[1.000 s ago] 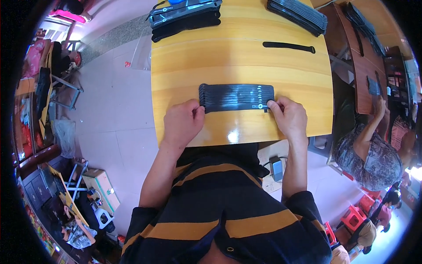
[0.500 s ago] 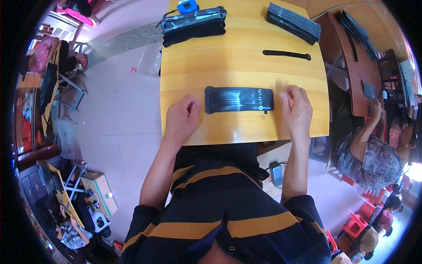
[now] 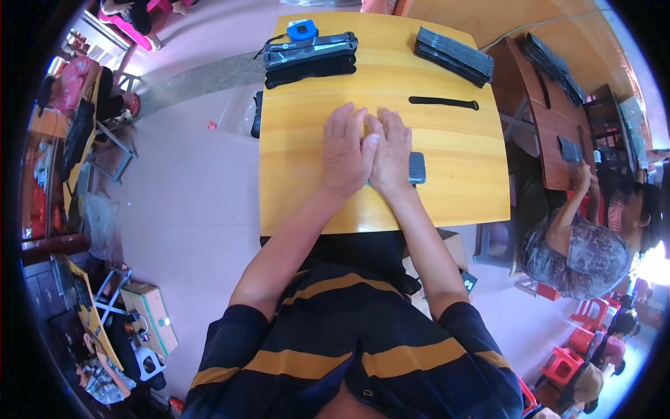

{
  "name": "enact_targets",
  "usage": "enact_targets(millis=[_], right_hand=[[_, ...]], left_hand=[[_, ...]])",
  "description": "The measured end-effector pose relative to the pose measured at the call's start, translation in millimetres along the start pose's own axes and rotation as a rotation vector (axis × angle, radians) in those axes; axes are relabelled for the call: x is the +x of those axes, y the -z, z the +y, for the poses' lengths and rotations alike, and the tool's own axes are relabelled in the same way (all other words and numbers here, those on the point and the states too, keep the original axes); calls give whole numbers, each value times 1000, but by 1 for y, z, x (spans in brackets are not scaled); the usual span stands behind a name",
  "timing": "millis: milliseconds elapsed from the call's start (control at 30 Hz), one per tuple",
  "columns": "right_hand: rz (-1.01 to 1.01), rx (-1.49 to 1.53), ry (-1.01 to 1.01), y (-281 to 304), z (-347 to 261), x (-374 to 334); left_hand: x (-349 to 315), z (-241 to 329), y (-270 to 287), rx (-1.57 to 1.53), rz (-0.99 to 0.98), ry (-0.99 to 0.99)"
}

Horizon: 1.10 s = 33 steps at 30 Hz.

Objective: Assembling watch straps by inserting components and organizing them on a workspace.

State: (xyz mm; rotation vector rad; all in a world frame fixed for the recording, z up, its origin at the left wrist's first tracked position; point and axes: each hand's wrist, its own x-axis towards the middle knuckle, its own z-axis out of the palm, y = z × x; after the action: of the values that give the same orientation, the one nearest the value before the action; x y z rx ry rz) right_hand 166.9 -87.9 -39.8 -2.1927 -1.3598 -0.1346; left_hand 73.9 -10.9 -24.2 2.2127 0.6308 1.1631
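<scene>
My left hand [image 3: 347, 150] and my right hand [image 3: 391, 152] lie flat, side by side and touching, on a dark rectangular pad [image 3: 417, 167] in the middle of the yellow wooden table [image 3: 300, 188]. Both palms press down with the fingers stretched out. Only the pad's right end shows past my right hand; the rest is hidden under my hands.
A thin black strap [image 3: 443, 103] lies beyond my hands. A stack of dark pads with a blue tape measure [image 3: 309, 49] sits at the far left, another stack [image 3: 453, 54] at the far right. A seated person [image 3: 579, 244] works at the brown table [image 3: 551, 126] to the right.
My hands were at the two ends of the pad, which lay stretched out; now they have come together over it, and it looks much shorter.
</scene>
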Motion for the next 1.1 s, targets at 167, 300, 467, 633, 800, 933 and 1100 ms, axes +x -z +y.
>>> enact_targets(millis=[167,300,467,633,800,933,1100], right_hand=[[-34,-9,-27,0,4,-4],[-4,-145,-35,5,21,-1],[-71,-158,-83,20,51,-4],[-44,-157,-107,21,60,-7],[-24,-296,-149,28,67,-12],[-5,-311,-178,38,78,-17],[13,-331,-159,47,81,-17]], left_hand=[[-8,-8,-8,353,-201,44],[-14,-23,0,512,-240,28],[-12,-25,8,541,-315,21],[-15,-36,18,556,-322,10],[-20,-48,38,632,-307,-10],[-22,-47,44,660,-279,-30],[-23,-47,44,637,-237,-29]])
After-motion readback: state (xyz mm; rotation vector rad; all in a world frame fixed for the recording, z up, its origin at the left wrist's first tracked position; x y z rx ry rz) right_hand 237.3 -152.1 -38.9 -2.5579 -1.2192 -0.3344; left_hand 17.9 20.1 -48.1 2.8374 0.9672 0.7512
